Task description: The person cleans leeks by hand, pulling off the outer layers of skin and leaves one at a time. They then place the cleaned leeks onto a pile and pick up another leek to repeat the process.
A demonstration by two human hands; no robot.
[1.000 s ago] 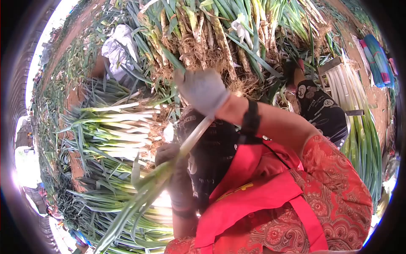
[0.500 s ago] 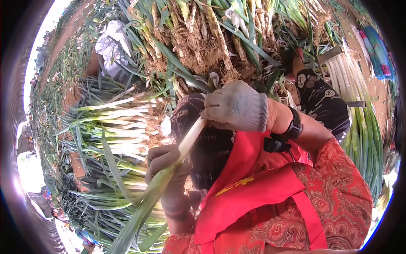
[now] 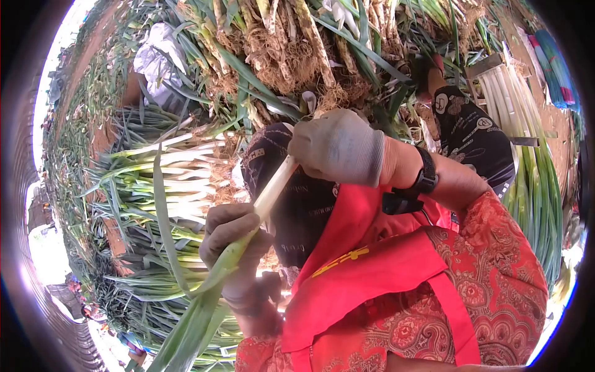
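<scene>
A long green onion (image 3: 273, 189) slants between my two gloved hands, white shank up and green leaves down. My right hand (image 3: 338, 147), in a grey-white glove, is closed around its upper white end. My left hand (image 3: 232, 235), also gloved, grips the shank lower down, where white turns to green. One thin leaf (image 3: 166, 217) stands away to the left, while the broader leaves (image 3: 192, 325) hang toward the bottom. The root end is hidden by my right hand.
A pile of unpeeled onions with dirty roots (image 3: 285, 59) lies ahead. Rows of cleaned onions (image 3: 180, 180) lie on the left. On the right, a bundle (image 3: 505, 93) rests in a rack beside my leg (image 3: 468, 133). A white plastic bag (image 3: 160, 59) sits upper left.
Both hands have shifted slightly left with the onion, the right one also a little upward. The thin leaf has swung more upright. Both grips stay closed.
</scene>
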